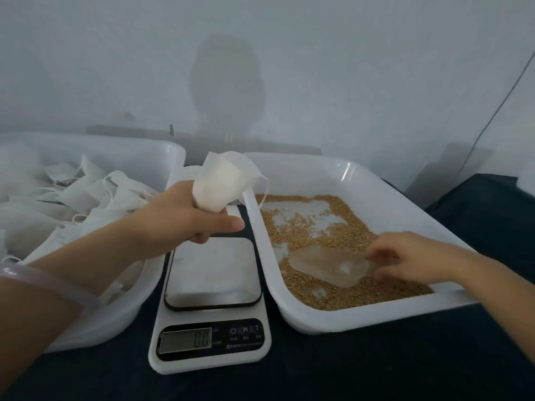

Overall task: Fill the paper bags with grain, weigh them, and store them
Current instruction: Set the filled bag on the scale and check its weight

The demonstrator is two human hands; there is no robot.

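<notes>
My left hand (185, 218) grips a small white paper bag (223, 183) by its lower end, holding it tilted above the far end of the scale, its mouth up and a drawstring hanging off its right side. My right hand (405, 259) holds the handle of a clear plastic scoop (330, 266) lying in brown grain (324, 227) inside the white tray (359, 316) on the right. The digital scale (210, 302) sits between the two trays, its platform bare and its display lit.
A white tub (121, 311) at left holds several white paper bags (95, 189) in a heap. Everything stands on a dark cloth-covered table (376, 369). A pale wall lies close behind, with a thin cable (492, 111) running down at far right.
</notes>
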